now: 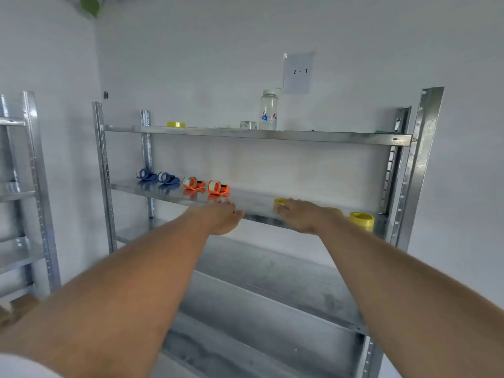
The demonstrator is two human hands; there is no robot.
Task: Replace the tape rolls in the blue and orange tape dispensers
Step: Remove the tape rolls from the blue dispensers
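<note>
Two blue tape dispensers [146, 174] [168, 177] and two orange tape dispensers [193, 183] [218, 187] stand in a row on the middle shelf [256, 204] of a metal rack. My left hand [222, 216] rests palm down at the shelf's front edge, just right of the orange pair, holding nothing. My right hand [301, 215] lies over a yellow tape roll [279, 203], fingers curled onto it. Another yellow tape roll [362, 220] sits at the shelf's right end.
The top shelf [327, 138] carries a yellow roll [175, 124], a clear roll [248, 125] and a clear water bottle [269, 110]. A paper marked "2 - 1" [298, 72] hangs on the wall. Lower shelves [272, 290] sit below; a second rack [30, 186] stands left.
</note>
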